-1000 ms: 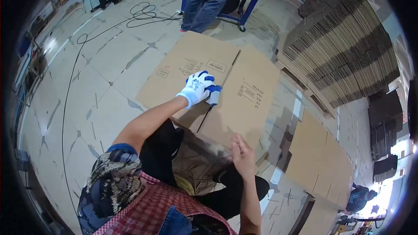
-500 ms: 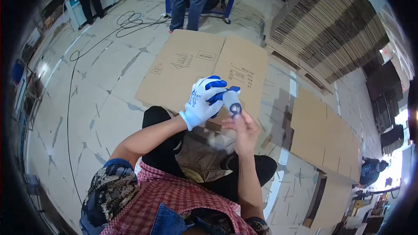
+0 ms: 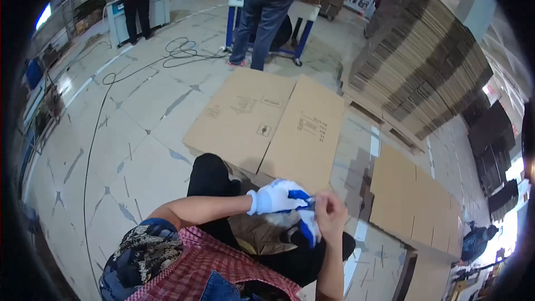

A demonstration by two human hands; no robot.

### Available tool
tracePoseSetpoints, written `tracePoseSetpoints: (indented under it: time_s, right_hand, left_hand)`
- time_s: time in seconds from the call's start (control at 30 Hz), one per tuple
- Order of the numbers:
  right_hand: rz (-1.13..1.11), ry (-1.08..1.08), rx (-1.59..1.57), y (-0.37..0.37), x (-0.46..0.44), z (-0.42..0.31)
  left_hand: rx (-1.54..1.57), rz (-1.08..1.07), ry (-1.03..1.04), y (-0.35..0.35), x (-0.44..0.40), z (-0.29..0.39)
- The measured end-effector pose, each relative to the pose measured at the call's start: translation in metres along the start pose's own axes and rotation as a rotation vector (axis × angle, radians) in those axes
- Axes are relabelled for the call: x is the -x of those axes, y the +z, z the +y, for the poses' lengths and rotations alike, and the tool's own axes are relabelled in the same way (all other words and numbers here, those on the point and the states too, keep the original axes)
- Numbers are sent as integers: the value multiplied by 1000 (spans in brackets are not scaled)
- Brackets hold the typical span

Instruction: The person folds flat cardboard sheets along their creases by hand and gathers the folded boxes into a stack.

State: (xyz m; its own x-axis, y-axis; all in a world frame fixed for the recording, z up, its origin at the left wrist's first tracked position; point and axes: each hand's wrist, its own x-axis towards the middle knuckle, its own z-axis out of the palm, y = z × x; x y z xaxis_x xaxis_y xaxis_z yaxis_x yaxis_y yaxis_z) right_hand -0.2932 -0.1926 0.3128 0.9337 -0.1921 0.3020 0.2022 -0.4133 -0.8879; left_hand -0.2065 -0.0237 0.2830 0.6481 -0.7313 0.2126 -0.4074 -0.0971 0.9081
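Note:
My left hand (image 3: 278, 196), in a white glove with blue coating, is closed on a second, loose white-and-blue glove (image 3: 310, 227). My right hand (image 3: 331, 212) is bare, its fingers curled in a pinch at the upper edge of that loose glove. Both hands are close together above my lap, just off the near edge of a flat printed cardboard box (image 3: 304, 128). A dark slit runs across the cardboard between its two halves. Neither hand touches the cardboard.
More flat cardboard (image 3: 415, 200) lies to the right. Behind it rises a tall cardboard stack (image 3: 418, 61) on a pallet. A person in dark trousers (image 3: 262, 17) stands beyond the box, another in red (image 3: 135, 0) at upper left. A cable (image 3: 92, 150) crosses the floor.
My left hand has left the cardboard and come back towards my lap with the loose glove. My right hand has met it and closed on the glove. The view has tilted up slightly.

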Motion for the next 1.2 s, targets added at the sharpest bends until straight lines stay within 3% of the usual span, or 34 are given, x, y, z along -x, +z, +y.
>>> tracePoseSetpoints:
  time_s: [0.07, 0.1, 0.2, 0.27, 0.33, 0.37, 0.43, 0.5, 0.6, 0.67, 0.7, 0.77, 0.9, 1.0, 1.1, 1.13, 1.2]
  right_hand:
    - [-48, -67, 0, -2, 6, 9]
    - [-80, -166, 122, 0, 11, 15]
    - [-60, -287, 329, 6, 18, 31]
    - [40, -310, 500, 9, 20, 41]
    - [-24, -289, 599, 8, 25, 50]
    - [-83, -258, 695, 7, 26, 54]
    - [-153, -238, 788, 6, 27, 59]
    - [-30, 5, 122, 8, 25, 65]
    - [156, 404, -873, 11, 22, 72]
    - [315, 688, -1528, 11, 28, 76]
    - [334, 691, -1530, 18, 31, 78]
    - [333, 247, -761, 39, 34, 71]
    - [252, 108, -696, 46, 11, 14]
    - [-63, 231, -1130, 55, -23, -13]
    - [-169, 345, -1218, 65, -28, 127]
    - [-119, 368, -1219, 60, -21, 111]
    - [-390, 664, -1604, 53, -36, 37]
  left_hand:
    - [82, 4, -198, -5, -4, 1]
    - [65, 23, -190, -7, -5, -1]
    - [-7, 158, 251, -2, -13, -20]
    - [31, 208, 284, 13, -21, -31]
    - [113, 280, 337, 28, -28, -34]
    - [111, 295, 341, 36, -29, -33]
    - [54, 252, 135, 46, -21, -9]
    - [20, 250, 25, 49, -13, -2]
    - [-370, 76, 148, 47, -3, -1]
    - [-351, 68, 138, 50, 1, 4]
    - [-334, 55, 134, 52, 4, 8]
    - [-299, 8, 126, 58, 8, 17]
    - [-239, 62, 298, 61, 4, 30]
    - [-269, 156, 545, 62, -1, 25]
    - [-325, 68, 505, 55, 1, 32]
    - [-347, 20, 483, 56, 3, 35]
    - [-313, -49, 474, 61, 5, 44]
